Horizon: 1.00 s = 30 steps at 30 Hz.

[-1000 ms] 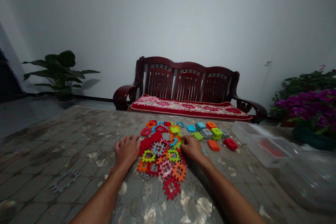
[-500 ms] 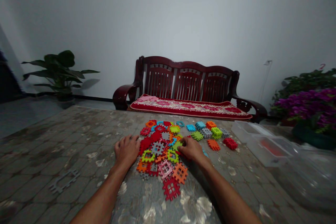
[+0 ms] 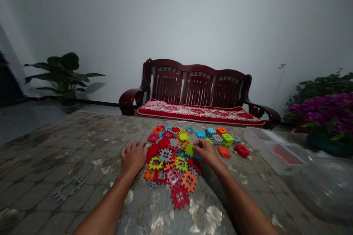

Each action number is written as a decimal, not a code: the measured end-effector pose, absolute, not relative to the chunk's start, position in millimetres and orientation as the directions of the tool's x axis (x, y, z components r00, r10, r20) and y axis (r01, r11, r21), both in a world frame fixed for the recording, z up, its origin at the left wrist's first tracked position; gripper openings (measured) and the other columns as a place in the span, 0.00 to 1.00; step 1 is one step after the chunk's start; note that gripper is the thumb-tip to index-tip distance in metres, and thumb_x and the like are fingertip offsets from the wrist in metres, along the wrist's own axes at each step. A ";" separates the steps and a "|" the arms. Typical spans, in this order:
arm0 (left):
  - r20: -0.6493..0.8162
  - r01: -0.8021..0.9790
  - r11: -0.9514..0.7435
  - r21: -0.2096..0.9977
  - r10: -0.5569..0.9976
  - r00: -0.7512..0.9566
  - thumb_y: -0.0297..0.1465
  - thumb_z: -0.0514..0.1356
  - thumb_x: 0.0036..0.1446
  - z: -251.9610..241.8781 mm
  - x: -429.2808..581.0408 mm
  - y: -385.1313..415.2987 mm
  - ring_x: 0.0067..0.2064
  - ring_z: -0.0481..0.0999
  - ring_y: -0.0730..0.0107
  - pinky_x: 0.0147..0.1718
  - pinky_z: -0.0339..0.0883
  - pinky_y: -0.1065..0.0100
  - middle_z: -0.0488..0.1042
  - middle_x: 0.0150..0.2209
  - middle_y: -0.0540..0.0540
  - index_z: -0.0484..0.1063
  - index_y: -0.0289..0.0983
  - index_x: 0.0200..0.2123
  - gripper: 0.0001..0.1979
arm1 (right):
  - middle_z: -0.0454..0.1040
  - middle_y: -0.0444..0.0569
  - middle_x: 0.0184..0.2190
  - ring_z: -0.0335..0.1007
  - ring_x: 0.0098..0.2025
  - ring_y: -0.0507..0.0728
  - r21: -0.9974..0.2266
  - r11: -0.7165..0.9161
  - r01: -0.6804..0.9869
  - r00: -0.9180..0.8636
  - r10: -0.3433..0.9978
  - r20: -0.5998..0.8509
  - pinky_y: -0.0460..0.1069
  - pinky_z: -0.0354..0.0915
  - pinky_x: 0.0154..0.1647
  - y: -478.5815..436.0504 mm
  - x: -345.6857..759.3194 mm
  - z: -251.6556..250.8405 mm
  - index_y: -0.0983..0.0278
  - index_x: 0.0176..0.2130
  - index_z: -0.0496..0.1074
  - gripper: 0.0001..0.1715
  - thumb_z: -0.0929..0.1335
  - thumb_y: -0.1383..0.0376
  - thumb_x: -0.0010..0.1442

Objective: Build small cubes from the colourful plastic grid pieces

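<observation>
A pile of colourful notched plastic building tiles (image 3: pixel 166 155) lies on the table between my hands. My right hand (image 3: pixel 205 151) pinches a lime-green tile (image 3: pixel 189 150) by its right edge, at the pile's right side. My left hand (image 3: pixel 134 157) rests palm down against the pile's left edge, fingers stretched and spread, touching the red tiles (image 3: pixel 154 148). Closer to me lie a pink window tile (image 3: pixel 173 177), an orange window tile (image 3: pixel 189 180) and a red window tile (image 3: pixel 180 196).
Sorted stacks, including a grey stack (image 3: pixel 217 139) and a red stack (image 3: pixel 242 150), stand right of the pile. Clear plastic boxes (image 3: pixel 281 158) are farther right, beside purple flowers (image 3: pixel 328 112). A grey frame piece (image 3: pixel 68 188) lies at left. A wooden bench (image 3: pixel 197 84) stands behind the table.
My right hand has lifted the lime-green tile slightly and shifted a little right, uncovering dark red and grey tiles beneath. The left hand has stayed in place.
</observation>
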<state>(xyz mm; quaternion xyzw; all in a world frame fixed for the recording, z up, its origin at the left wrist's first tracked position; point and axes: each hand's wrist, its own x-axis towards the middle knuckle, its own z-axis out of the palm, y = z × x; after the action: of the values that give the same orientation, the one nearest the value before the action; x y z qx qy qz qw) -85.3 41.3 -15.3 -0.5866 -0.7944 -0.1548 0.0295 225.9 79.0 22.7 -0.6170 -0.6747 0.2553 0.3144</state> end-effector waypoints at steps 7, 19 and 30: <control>0.221 0.943 0.276 0.188 0.923 -0.314 0.37 0.47 0.72 -16.2 -86.1 42.7 0.66 0.69 0.54 0.65 0.56 0.51 0.73 0.65 0.39 0.76 0.44 0.61 0.23 | 0.76 0.44 0.23 0.72 0.27 0.55 -0.930 0.093 0.354 0.038 0.993 0.114 0.48 0.67 0.31 90.2 253.2 13.4 0.62 0.31 0.75 0.11 0.72 0.58 0.47; 0.233 0.936 0.275 0.219 0.917 -0.324 0.37 0.48 0.71 -15.4 -85.3 42.1 0.65 0.69 0.55 0.65 0.56 0.51 0.74 0.65 0.40 0.77 0.45 0.60 0.23 | 0.83 0.53 0.49 0.79 0.50 0.62 -0.551 0.107 0.828 -0.051 0.992 0.115 0.51 0.69 0.51 74.8 242.3 10.4 0.63 0.53 0.79 0.27 0.73 0.65 0.53; 0.215 0.936 0.275 0.220 0.922 -0.322 0.36 0.48 0.71 -12.5 -84.9 41.5 0.65 0.70 0.54 0.65 0.56 0.50 0.73 0.65 0.39 0.76 0.44 0.61 0.23 | 0.81 0.52 0.50 0.76 0.51 0.60 -0.398 0.048 0.916 -0.015 0.996 0.085 0.48 0.62 0.46 62.8 232.2 20.0 0.62 0.50 0.77 0.18 0.70 0.66 0.59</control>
<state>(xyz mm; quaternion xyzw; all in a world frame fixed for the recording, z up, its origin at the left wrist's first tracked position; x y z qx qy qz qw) -84.9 41.5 -12.5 -0.5819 -0.7983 -0.1539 0.0224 232.2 62.8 20.0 -0.6802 -0.7029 0.1158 0.1726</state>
